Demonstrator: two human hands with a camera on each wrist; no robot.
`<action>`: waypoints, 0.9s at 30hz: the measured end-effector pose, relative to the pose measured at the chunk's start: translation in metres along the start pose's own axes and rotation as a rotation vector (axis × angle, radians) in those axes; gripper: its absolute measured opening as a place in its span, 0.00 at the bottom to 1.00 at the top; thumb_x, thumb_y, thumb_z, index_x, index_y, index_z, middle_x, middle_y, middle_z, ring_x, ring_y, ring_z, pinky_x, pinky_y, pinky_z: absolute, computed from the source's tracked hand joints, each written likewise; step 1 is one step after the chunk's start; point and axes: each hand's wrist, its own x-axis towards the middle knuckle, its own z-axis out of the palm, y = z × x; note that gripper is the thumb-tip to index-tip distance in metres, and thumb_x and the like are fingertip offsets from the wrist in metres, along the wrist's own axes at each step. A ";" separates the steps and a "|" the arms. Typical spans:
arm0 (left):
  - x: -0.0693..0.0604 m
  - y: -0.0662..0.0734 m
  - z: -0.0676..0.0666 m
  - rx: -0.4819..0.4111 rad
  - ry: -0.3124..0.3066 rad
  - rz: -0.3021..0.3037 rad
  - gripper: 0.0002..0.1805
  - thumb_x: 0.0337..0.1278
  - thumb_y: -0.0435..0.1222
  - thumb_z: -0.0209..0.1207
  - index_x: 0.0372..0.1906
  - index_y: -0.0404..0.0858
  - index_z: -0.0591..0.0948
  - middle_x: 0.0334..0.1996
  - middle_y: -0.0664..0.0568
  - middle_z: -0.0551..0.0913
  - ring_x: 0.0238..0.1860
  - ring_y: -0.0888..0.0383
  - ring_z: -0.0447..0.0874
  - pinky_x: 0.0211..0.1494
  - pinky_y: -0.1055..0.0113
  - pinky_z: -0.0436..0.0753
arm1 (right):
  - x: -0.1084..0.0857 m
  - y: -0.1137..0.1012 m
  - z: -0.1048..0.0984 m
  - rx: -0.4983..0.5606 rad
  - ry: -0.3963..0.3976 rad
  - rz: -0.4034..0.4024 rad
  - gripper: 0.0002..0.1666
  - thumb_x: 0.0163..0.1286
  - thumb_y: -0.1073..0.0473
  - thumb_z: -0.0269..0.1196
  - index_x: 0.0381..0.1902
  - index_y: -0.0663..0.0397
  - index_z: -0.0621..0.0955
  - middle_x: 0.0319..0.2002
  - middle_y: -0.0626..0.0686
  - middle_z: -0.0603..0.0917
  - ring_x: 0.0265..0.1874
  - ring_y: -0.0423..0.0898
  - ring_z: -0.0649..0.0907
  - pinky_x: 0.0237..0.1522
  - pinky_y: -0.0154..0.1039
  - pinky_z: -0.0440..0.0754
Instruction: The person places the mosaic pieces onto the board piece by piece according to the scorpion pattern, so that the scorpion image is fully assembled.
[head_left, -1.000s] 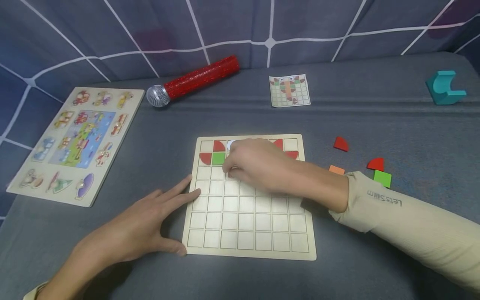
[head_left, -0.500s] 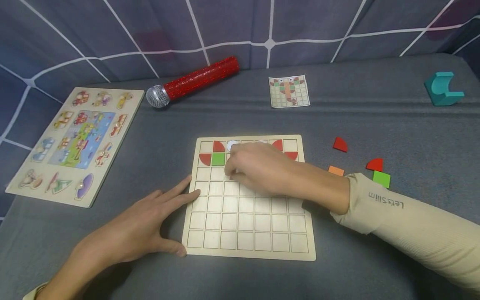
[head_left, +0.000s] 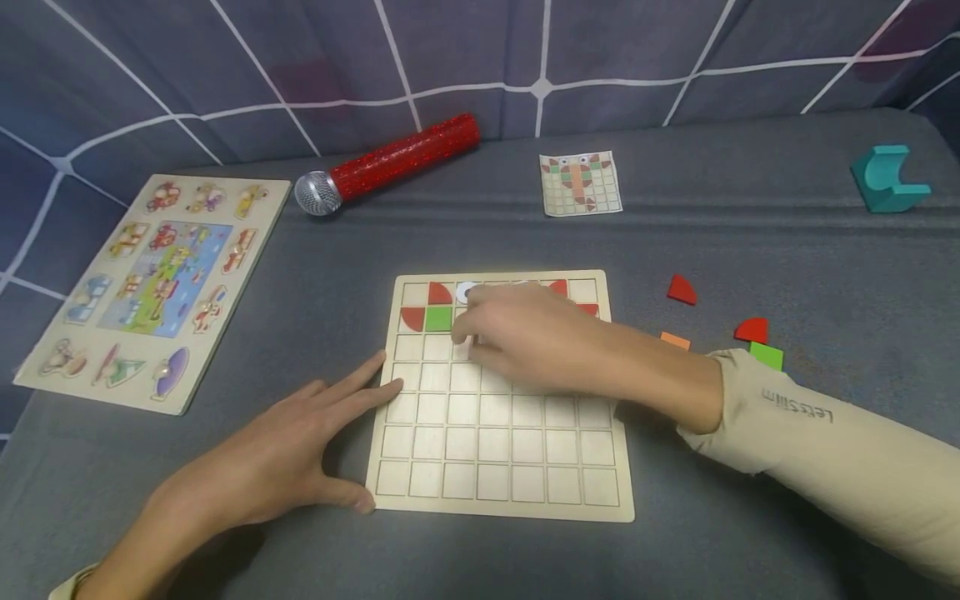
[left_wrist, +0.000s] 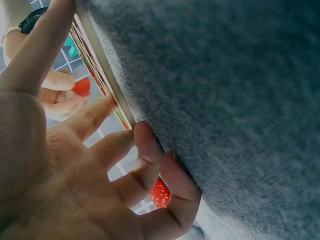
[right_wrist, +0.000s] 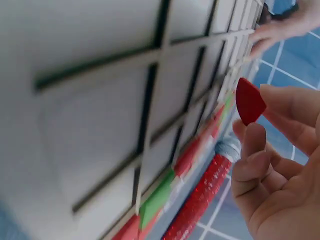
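Note:
My right hand (head_left: 525,333) hovers over the upper middle of a wooden grid board (head_left: 495,446). In the right wrist view, its thumb and finger pinch a red quarter-circle tile (right_wrist: 250,101); the head view hides that tile. My left hand (head_left: 288,454) is spread at the board's left side, fingertips against the edge and thumb by the lower left corner. Red quarter-circles, a green square tile (head_left: 438,318) and a white round-marked tile (head_left: 464,292) sit in the upper rows, partly covered by the right hand.
Right of the board lie a red quarter-circle (head_left: 682,289), another red quarter-circle (head_left: 752,329), a green square (head_left: 767,356) and an orange tile (head_left: 675,341). Behind are a pattern card (head_left: 581,184), a red microphone (head_left: 405,157) and a teal holder (head_left: 888,180). A peg puzzle (head_left: 247,292) lies left.
The right hand has shifted slightly right over the board, and its forearm and sleeve have moved right too. The left hand stays at the board's edge.

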 end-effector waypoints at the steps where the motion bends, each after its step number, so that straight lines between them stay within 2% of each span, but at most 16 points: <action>1: 0.000 0.000 0.000 -0.002 -0.004 -0.004 0.64 0.19 0.71 0.69 0.75 0.61 0.62 0.78 0.52 0.50 0.65 0.35 0.65 0.58 0.32 0.68 | -0.003 0.001 -0.002 0.010 0.008 -0.002 0.14 0.67 0.62 0.64 0.49 0.49 0.87 0.39 0.45 0.82 0.35 0.40 0.78 0.38 0.37 0.77; 6: 0.000 0.000 -0.001 -0.012 -0.016 -0.011 0.64 0.19 0.70 0.70 0.75 0.61 0.61 0.78 0.52 0.49 0.65 0.34 0.64 0.59 0.31 0.67 | -0.025 0.013 -0.013 0.066 0.070 0.001 0.12 0.64 0.64 0.64 0.45 0.47 0.87 0.33 0.42 0.79 0.31 0.39 0.76 0.35 0.38 0.75; 9: -0.001 0.000 0.000 -0.017 -0.004 0.001 0.63 0.21 0.69 0.71 0.75 0.61 0.62 0.78 0.53 0.50 0.66 0.35 0.63 0.59 0.32 0.67 | -0.040 0.023 -0.019 0.070 0.071 0.014 0.13 0.63 0.66 0.64 0.44 0.46 0.86 0.33 0.41 0.79 0.30 0.38 0.75 0.35 0.38 0.75; 14: -0.003 -0.001 0.000 -0.021 0.011 0.022 0.63 0.22 0.68 0.71 0.76 0.61 0.61 0.78 0.54 0.49 0.66 0.33 0.63 0.58 0.33 0.68 | -0.072 0.041 -0.033 0.050 -0.022 0.034 0.17 0.62 0.67 0.63 0.47 0.45 0.85 0.33 0.40 0.76 0.28 0.36 0.73 0.32 0.35 0.74; 16: -0.003 -0.001 0.000 -0.018 0.011 0.023 0.63 0.23 0.69 0.71 0.76 0.61 0.60 0.78 0.53 0.49 0.66 0.30 0.62 0.58 0.31 0.67 | -0.085 0.048 -0.038 0.049 -0.072 0.074 0.18 0.63 0.66 0.64 0.48 0.43 0.84 0.34 0.40 0.75 0.26 0.35 0.73 0.30 0.34 0.73; 21: -0.004 -0.002 0.000 -0.015 0.008 0.027 0.63 0.24 0.70 0.69 0.76 0.62 0.58 0.78 0.53 0.49 0.66 0.24 0.59 0.58 0.29 0.65 | -0.110 0.066 -0.042 0.060 -0.176 0.218 0.24 0.62 0.62 0.70 0.56 0.40 0.82 0.43 0.39 0.79 0.32 0.36 0.76 0.34 0.36 0.75; 24: -0.003 -0.002 0.000 -0.015 0.009 0.030 0.63 0.24 0.70 0.69 0.76 0.62 0.58 0.78 0.53 0.49 0.66 0.24 0.59 0.58 0.29 0.65 | -0.120 0.074 -0.040 0.040 -0.207 0.261 0.25 0.62 0.59 0.71 0.58 0.39 0.81 0.44 0.38 0.80 0.33 0.37 0.76 0.35 0.37 0.75; 27: -0.003 -0.002 0.000 -0.015 0.011 0.029 0.63 0.24 0.70 0.69 0.76 0.62 0.58 0.78 0.52 0.49 0.66 0.24 0.59 0.58 0.29 0.65 | -0.126 0.079 -0.038 0.008 -0.200 0.269 0.26 0.60 0.57 0.73 0.57 0.39 0.81 0.43 0.37 0.80 0.33 0.37 0.75 0.36 0.38 0.74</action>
